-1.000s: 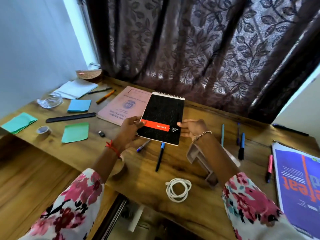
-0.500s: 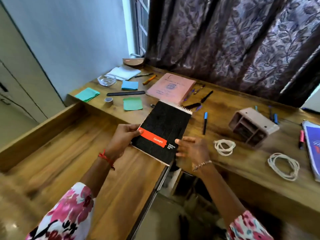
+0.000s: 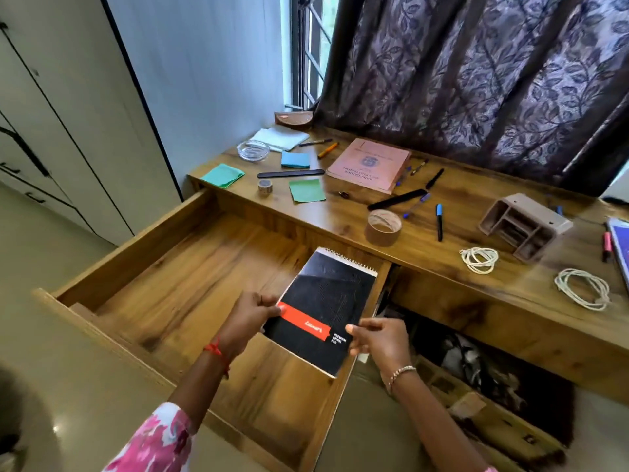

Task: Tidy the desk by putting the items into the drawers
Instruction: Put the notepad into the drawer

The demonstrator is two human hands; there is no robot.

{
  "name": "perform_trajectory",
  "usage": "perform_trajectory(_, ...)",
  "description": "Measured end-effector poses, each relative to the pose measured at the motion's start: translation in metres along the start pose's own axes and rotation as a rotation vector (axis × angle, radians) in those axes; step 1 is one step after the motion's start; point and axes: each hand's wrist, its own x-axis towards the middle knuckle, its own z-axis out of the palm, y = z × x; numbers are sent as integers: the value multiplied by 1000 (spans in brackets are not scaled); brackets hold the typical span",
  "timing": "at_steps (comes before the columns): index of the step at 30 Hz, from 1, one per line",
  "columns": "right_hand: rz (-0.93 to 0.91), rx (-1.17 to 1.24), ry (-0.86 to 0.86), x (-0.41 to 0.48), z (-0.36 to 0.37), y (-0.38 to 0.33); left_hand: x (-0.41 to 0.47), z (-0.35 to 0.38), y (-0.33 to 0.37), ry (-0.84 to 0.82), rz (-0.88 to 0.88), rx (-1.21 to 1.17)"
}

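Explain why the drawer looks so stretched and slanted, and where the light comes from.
Head view: the wide-angle lens bows straight lines, so the drawer sides splay; daylight enters by the window left of the curtain; a glare spot lies on the floor lower left; the desk smears near the right edge; the spiral pad is sharp, label legible.

Pale blue wall [image 3: 211, 80], grilled window [image 3: 309, 63] — daylight beside a dark leaf-patterned curtain [image 3: 476, 80]; white wardrobe [image 3: 68, 114], glossy beige floor [image 3: 51, 267].
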Motion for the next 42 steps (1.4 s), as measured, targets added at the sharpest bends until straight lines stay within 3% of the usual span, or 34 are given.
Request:
perform_trajectory(7, 35, -289, 38, 34, 35, 8, 43, -10, -32, -24, -96, 146)
perform_trajectory(13, 45, -529, 175, 71, 70, 14, 94, -6, -47, -38, -118, 190)
perform_trajectory(19, 108, -747, 203, 92, 84, 6, 128, 8, -59, -52, -153, 186)
perform_trajectory(27, 178, -806, 138, 115, 100, 28, 147, 28, -70, -68, -115, 295)
perform_trajectory(42, 241, -813, 106, 108, 109, 38, 140, 33, -64, -261, 41, 609)
